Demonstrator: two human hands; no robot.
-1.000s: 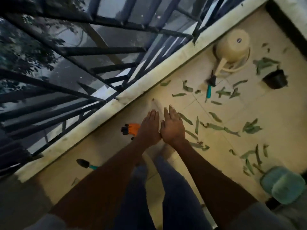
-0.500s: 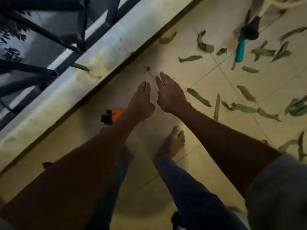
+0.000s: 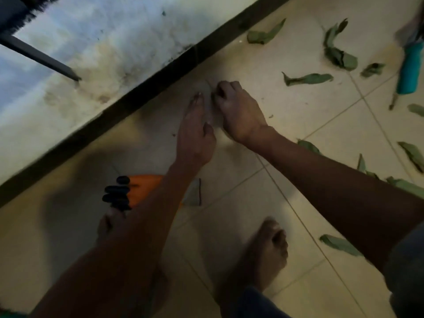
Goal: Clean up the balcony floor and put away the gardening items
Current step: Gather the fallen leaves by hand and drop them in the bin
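A pale, thin scrap (image 3: 209, 104), too blurred to identify, lies on the tiled floor (image 3: 298, 125) close to the dark strip under the ledge. My right hand (image 3: 238, 111) has its fingers curled over the scrap's far end and pinches it. To the scrap's left, my left hand (image 3: 195, 131) rests with straight fingers, fingertips beside it. Green leaves (image 3: 307, 79) are scattered over the floor to the right. An orange glove with black fingertips (image 3: 135, 190) lies under my left forearm. A teal-handled garden tool (image 3: 409, 70) lies at the right edge.
The stained white ledge (image 3: 103, 65) with a dark railing bar (image 3: 39, 56) runs diagonally along the upper left. My bare feet (image 3: 266, 251) stand on the tiles below the hands. More leaves (image 3: 339, 245) lie by my right arm.
The view has dropped closer to the floor. Both hands have come down to the pale scrap by the ledge, and my right hand's fingers have curled onto it.
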